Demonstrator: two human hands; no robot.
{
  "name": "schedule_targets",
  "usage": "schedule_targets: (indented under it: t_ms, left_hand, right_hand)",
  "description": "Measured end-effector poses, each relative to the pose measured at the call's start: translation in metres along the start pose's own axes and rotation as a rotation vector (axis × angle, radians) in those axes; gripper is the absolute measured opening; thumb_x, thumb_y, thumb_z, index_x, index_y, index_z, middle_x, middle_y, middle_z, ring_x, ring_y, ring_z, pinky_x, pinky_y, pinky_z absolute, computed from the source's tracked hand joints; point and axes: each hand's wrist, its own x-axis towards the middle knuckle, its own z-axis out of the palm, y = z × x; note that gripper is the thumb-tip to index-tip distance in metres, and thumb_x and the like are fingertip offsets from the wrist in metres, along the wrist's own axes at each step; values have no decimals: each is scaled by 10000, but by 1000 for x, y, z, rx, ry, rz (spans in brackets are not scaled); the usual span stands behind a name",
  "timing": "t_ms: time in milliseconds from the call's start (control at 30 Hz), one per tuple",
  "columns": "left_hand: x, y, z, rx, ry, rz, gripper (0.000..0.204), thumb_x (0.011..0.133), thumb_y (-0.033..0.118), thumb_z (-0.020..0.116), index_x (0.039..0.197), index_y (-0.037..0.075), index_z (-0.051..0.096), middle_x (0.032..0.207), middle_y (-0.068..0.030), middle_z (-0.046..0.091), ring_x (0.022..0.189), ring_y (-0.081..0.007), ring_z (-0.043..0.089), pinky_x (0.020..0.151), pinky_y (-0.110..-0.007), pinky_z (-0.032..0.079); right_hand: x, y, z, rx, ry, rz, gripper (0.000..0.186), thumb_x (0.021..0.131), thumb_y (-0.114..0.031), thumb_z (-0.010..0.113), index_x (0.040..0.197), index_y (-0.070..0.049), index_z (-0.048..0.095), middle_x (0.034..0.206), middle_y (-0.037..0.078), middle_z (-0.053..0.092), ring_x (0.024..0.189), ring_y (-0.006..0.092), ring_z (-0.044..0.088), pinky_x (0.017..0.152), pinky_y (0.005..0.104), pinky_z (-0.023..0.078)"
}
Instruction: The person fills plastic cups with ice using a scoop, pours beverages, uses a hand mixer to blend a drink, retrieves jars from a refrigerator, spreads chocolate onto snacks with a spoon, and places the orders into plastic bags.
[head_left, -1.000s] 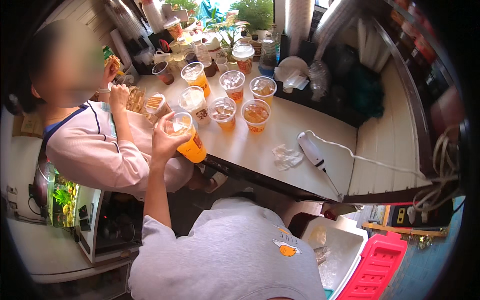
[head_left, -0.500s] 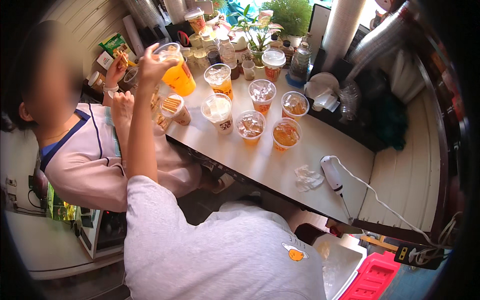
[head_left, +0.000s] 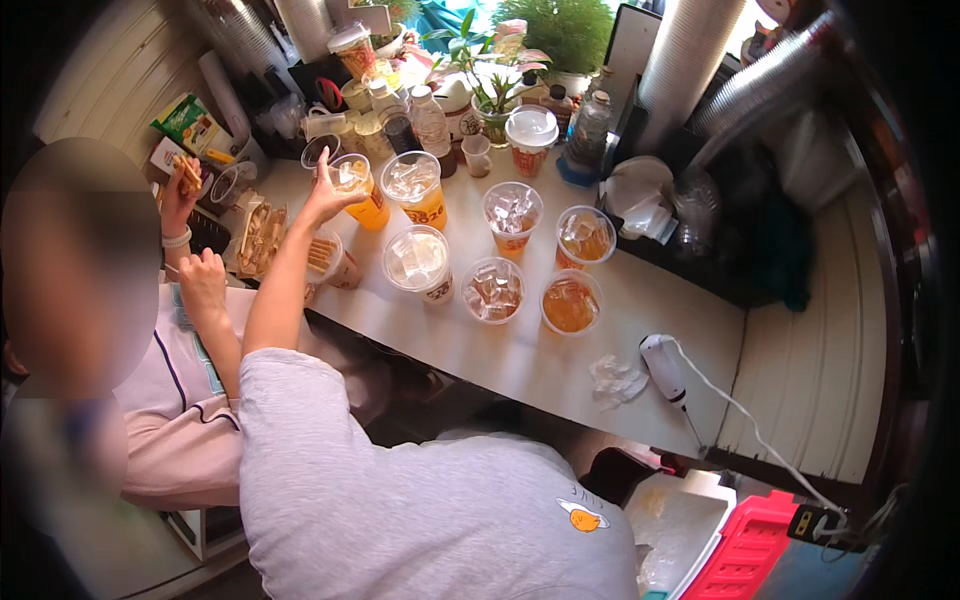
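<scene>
In the head view, the person's left hand reaches into the upper left of the frame, the forearm rising from the gray sleeve. It grasps the orange cup, which is left of the frame's centre line, in the upper half. The cup's mouth faces up toward the camera and its base points down and slightly right; the long axis runs steeply from upper left to lower right, much like that of the iced cup just right of it. The grip is spread about the cup's width: thumb along the near side, fingers around the left side, close below the rim. Whether the base touches the counter cannot be told. The right hand is outside the view, so its grip cannot be told.

Below the orange cup, near the wrist, stands the cracker cup; the white cup stands to the lower right. Four amber drinks form a cluster right of centre. A mixer lies at the right beside a crumpled tissue. At the far left, a co-worker's raised hand holds a snack.
</scene>
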Motion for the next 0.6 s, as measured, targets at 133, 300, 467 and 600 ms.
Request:
schedule_targets:
  t_ms: [133, 300, 467, 600]
  left_hand:
    - [6, 39, -47, 89, -174, -177, 1171, 502, 392, 804, 1412, 126, 116, 1392, -259, 176, 1306, -332, 203, 1058, -411, 196]
    - [71, -6, -75, 334, 123, -351, 1228, 429, 461, 824, 1366, 0, 179, 1368, -267, 255, 1278, -332, 277, 1041, -388, 271]
    - [107, -21, -32, 425, 56, -485, 1246, 423, 498, 817, 1340, -47, 173, 1354, -284, 260, 1278, -353, 263, 1040, -396, 276]
    - [125, -25, -3, 448, 88, -481, 1124, 433, 439, 797, 1276, -92, 278, 1317, -298, 310, 1212, -365, 361, 1014, -381, 320]
  right_hand:
    - [-5, 0, -2, 29, 38, -7, 361, 786, -230, 494, 1055, 4, 437, 999, 186, 483, 806, 292, 481, 636, 418, 380]
    - [-4, 0, 8, 30, 67, 14, 393, 784, -218, 502, 1097, 13, 447, 1052, 201, 492, 855, 308, 498, 671, 434, 397]
    - [-19, -24, -8, -5, 208, -98, 427, 782, -205, 509, 1139, 23, 456, 1105, 216, 500, 905, 324, 514, 705, 449, 415]
    - [-23, -53, -54, -505, 433, -878, 357, 815, -154, 485, 1106, 54, 497, 1056, 203, 555, 899, 273, 552, 736, 395, 448]
